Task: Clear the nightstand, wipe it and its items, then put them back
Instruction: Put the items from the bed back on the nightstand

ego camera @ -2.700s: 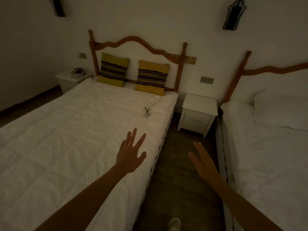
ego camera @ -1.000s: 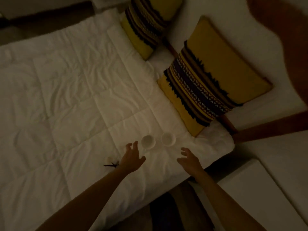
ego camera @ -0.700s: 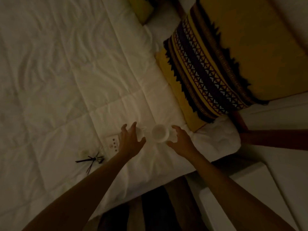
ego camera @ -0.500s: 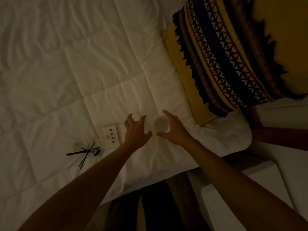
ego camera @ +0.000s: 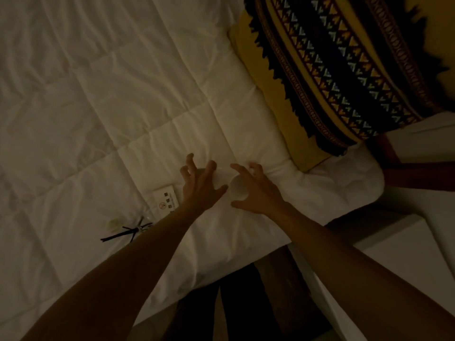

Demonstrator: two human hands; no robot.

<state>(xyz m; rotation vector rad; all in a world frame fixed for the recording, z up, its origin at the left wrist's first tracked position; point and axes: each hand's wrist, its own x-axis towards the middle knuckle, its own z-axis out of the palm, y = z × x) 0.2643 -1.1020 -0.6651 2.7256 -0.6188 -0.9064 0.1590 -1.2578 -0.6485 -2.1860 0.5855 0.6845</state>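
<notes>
Cups sit side by side on the white duvet (ego camera: 123, 107), near its right edge: one white cup (ego camera: 238, 187) under the right hand (ego camera: 256, 190), whose curled fingers and thumb reach around it, though whether they actually clamp it I cannot tell; the other cup (ego camera: 218, 178) is mostly hidden by the left hand (ego camera: 200, 187), fingers spread and bent over it, grip likewise unclear. Just left of the left hand lies a small white sign card (ego camera: 165, 198), and nearer and further left a little reed diffuser (ego camera: 128, 230) lies on its side. Far right, a yellow striped cushion (ego camera: 332, 70) leans at the bed's head. Nightstand (ego camera: 394, 267) top shows at near right, beyond a dark floor gap (ego camera: 246, 303) beside the bed edge
</notes>
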